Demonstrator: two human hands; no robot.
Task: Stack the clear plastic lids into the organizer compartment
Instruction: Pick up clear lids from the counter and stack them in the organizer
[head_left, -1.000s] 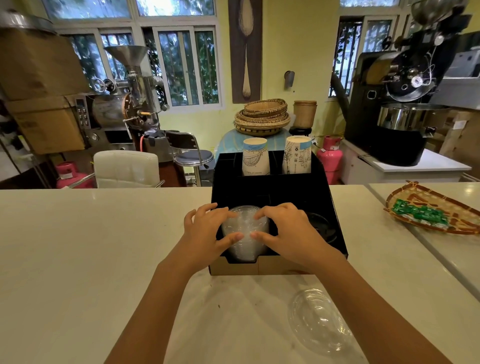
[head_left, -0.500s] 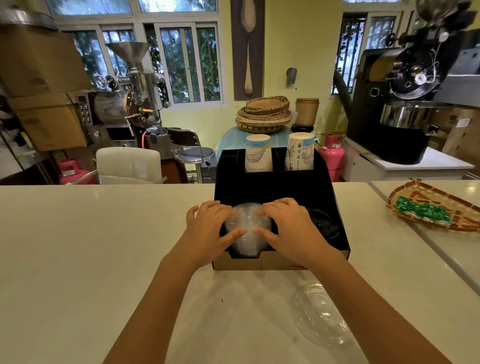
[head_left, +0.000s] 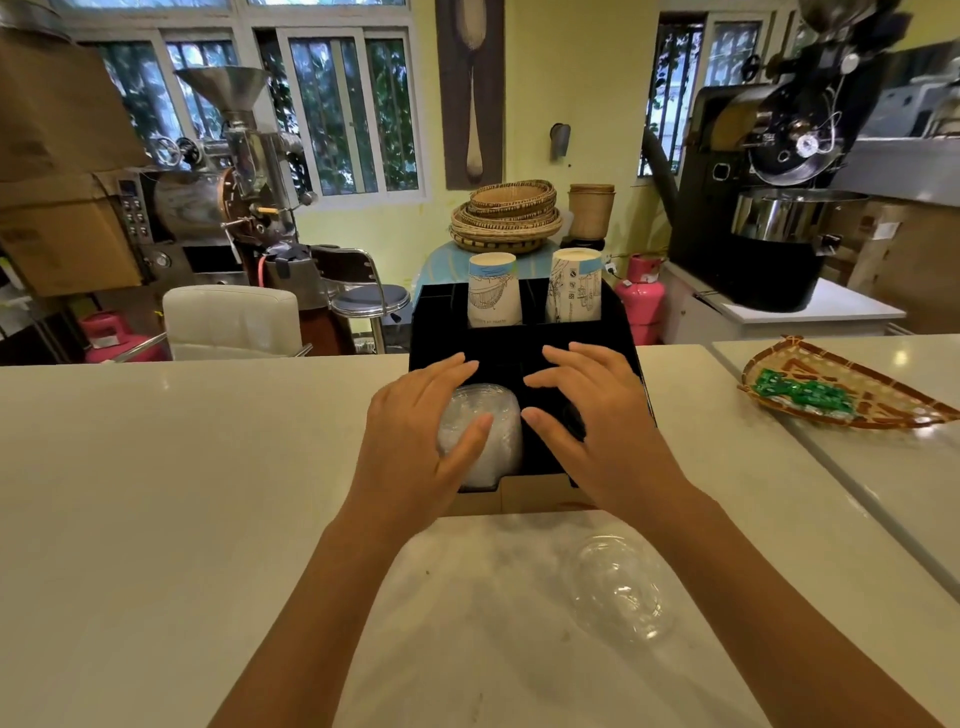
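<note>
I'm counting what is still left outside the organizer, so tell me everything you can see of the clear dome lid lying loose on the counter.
The loose dome lid is clear, thin, glossy plastic, round, catching small highlights. It lies alone on the pale counter, in front of the black organizer, between the person's forearms and nearer the right one. Neither hand touches it. Which way up it lies is hard to tell.

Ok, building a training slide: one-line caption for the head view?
Left hand presses stacked clear lids into black organizer; right hand hovers beside.
</note>
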